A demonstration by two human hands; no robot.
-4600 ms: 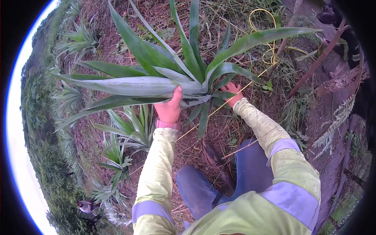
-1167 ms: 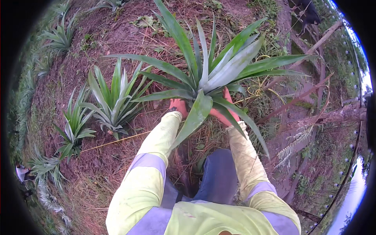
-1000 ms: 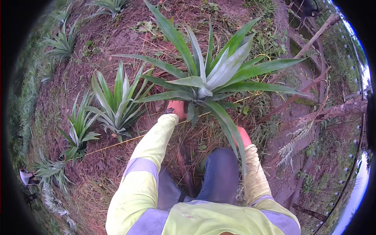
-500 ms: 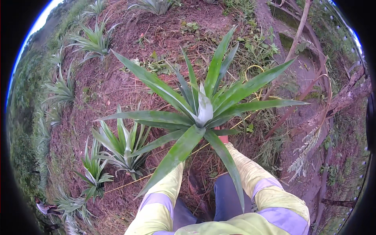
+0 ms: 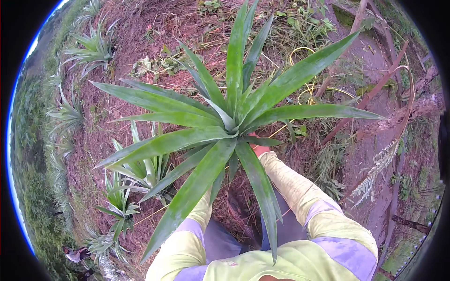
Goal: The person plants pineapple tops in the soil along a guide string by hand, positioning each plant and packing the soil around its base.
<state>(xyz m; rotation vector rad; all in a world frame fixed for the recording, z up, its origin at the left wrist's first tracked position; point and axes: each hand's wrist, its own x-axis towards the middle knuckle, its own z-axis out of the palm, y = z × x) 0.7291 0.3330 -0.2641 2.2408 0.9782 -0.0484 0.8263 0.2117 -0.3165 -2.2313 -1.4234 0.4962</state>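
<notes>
A large pineapple plant point(image 5: 229, 122) fills the middle of the view, its long green leaves spread in a rosette around a pale centre. Beneath its right lower leaves, my right hand point(image 5: 259, 147), reddish and perhaps gloved, grips the plant near its base; most of the fingers are covered. My left arm point(image 5: 200, 213), in a yellow sleeve, reaches up under the front leaves, which hide the left hand. A yellow string point(image 5: 152, 214) passes along the ground below the plant.
Two pineapple plants point(image 5: 149, 171) point(image 5: 123, 210) stand close at left, and a row of others point(image 5: 91, 48) runs farther left. Yellow cord point(image 5: 307, 89) lies looped beyond the plant. Branches and a log point(image 5: 398, 117) lie at right. Another person point(image 5: 75, 254) is far off at lower left.
The pineapple plant looks larger and has turned and tilted, its centre shifting slightly left and up. The view has shifted a little; my right hand stays at the plant's base.
</notes>
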